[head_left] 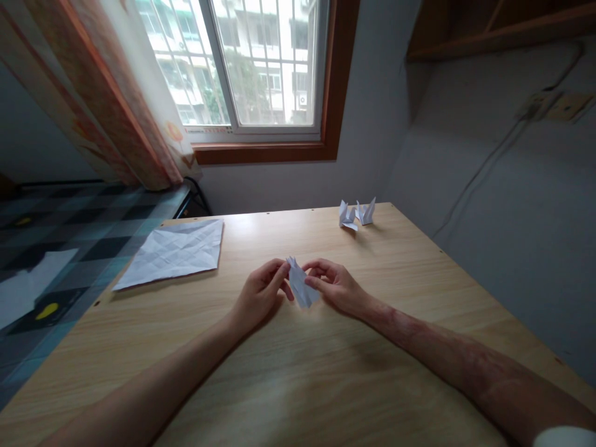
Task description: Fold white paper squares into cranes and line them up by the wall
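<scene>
A small folded piece of white paper (pixel 302 287) is held up between my two hands, over the middle of the wooden table. Its narrow upper end has small points, and the lower end is wider. My left hand (pixel 266 287) pinches it near the pointed top with thumb and fingers. On the other side, my right hand (pixel 336 284) grips the right edge, thumb in front and fingers curled behind. The fingers partly cover the paper's edges.
Two folded paper figures (pixel 347 217) stand near the table's far right corner. A creased white sheet (pixel 174 251) lies at the table's left edge. Left of the wooden table (pixel 279 385) is a checked bed (pixel 28 347) with loose papers (pixel 40 282). A wall borders the right side.
</scene>
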The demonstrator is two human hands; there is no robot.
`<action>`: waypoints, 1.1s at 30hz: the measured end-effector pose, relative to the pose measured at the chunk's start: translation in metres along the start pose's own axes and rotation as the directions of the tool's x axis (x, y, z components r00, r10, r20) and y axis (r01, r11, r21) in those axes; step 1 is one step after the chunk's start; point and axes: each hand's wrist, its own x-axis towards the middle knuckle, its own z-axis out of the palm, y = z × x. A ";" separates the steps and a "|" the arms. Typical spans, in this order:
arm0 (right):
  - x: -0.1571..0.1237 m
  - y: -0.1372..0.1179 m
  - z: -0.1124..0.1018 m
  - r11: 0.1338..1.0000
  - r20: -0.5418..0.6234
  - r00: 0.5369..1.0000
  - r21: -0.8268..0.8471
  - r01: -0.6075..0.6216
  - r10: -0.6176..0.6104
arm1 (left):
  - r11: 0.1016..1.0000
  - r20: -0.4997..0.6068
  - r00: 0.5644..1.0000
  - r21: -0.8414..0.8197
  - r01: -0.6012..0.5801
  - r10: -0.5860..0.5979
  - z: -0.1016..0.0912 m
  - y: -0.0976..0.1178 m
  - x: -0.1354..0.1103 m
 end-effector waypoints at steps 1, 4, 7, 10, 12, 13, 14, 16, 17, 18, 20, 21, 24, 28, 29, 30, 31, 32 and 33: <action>-0.001 0.000 0.000 1.000 0.011 1.000 -0.005 0.001 -0.001 | 1.000 -0.003 1.000 -0.001 -0.002 0.002 -0.001 -0.001 0.000; -0.002 0.000 0.000 0.999 0.020 1.000 -0.044 0.009 -0.008 | 1.000 0.017 1.000 -0.008 0.001 -0.001 -0.002 -0.002 -0.001; -0.003 -0.002 0.001 0.992 -0.033 0.998 -0.123 0.042 -0.046 | 1.000 0.048 0.999 -0.007 0.006 -0.005 -0.002 0.001 -0.003; -0.004 -0.004 0.001 0.974 -0.100 0.988 -0.205 0.092 -0.114 | 1.000 0.084 0.996 -0.003 0.011 -0.010 -0.001 0.002 -0.005; -0.004 -0.005 0.002 0.967 -0.126 0.982 -0.229 0.110 -0.142 | 1.000 0.105 0.994 0.008 0.027 -0.028 -0.001 0.001 -0.006; -0.003 -0.004 0.002 0.966 -0.141 0.979 -0.232 0.115 -0.150 | 0.999 0.111 0.993 0.015 0.036 -0.037 -0.001 0.000 -0.006; -0.003 -0.004 0.003 0.965 -0.157 0.975 -0.233 0.117 -0.156 | 0.999 0.114 0.993 0.021 0.041 -0.043 -0.001 0.000 -0.006; -0.003 -0.004 0.004 0.964 -0.185 0.970 -0.241 0.113 -0.160 | 0.999 0.116 0.992 0.024 0.042 -0.044 -0.001 -0.002 -0.005; -0.003 -0.005 0.004 0.963 -0.194 0.968 -0.247 0.107 -0.157 | 0.999 0.118 0.992 0.021 0.039 -0.042 -0.001 -0.002 -0.005; -0.003 -0.005 0.004 0.963 -0.198 0.968 -0.251 0.099 -0.151 | 0.999 0.125 0.991 0.017 0.035 -0.037 -0.001 -0.001 -0.004; -0.002 -0.005 0.003 0.966 -0.195 0.972 -0.244 0.084 -0.134 | 1.000 0.147 0.989 0.002 0.020 -0.020 -0.001 0.000 -0.004; -0.002 -0.005 0.003 0.970 -0.194 0.972 -0.229 0.082 -0.128 | 1.000 0.157 0.988 -0.007 0.010 -0.009 -0.001 0.001 -0.004; -0.001 -0.004 0.001 0.981 -0.198 0.972 -0.172 0.089 -0.123 | 1.000 0.174 0.985 -0.018 -0.008 0.011 -0.001 0.002 -0.004; 0.000 -0.003 0.001 0.988 -0.195 0.974 -0.128 0.092 -0.116 | 1.000 0.179 0.984 0.001 -0.004 0.004 -0.003 -0.001 -0.005; -0.001 -0.002 0.002 0.989 -0.193 0.975 -0.118 0.090 -0.112 | 1.000 0.174 0.985 0.013 -0.005 0.003 -0.003 -0.003 -0.006; -0.001 -0.002 0.002 0.990 -0.189 0.976 -0.106 0.090 -0.109 | 0.999 0.165 0.986 0.033 -0.008 0.003 -0.004 -0.004 -0.006; -0.001 -0.001 0.002 0.992 -0.181 0.978 -0.092 0.091 -0.106 | 0.998 0.150 0.989 0.061 -0.014 0.005 -0.004 -0.005 -0.006; -0.002 -0.001 0.002 0.993 -0.172 0.979 -0.074 0.094 -0.106 | 0.995 0.129 0.992 0.093 -0.022 0.009 -0.005 -0.006 -0.006; -0.003 -0.001 0.001 0.993 -0.160 0.981 -0.054 0.101 -0.108 | 0.991 0.106 0.994 0.128 -0.032 0.018 -0.005 -0.007 -0.006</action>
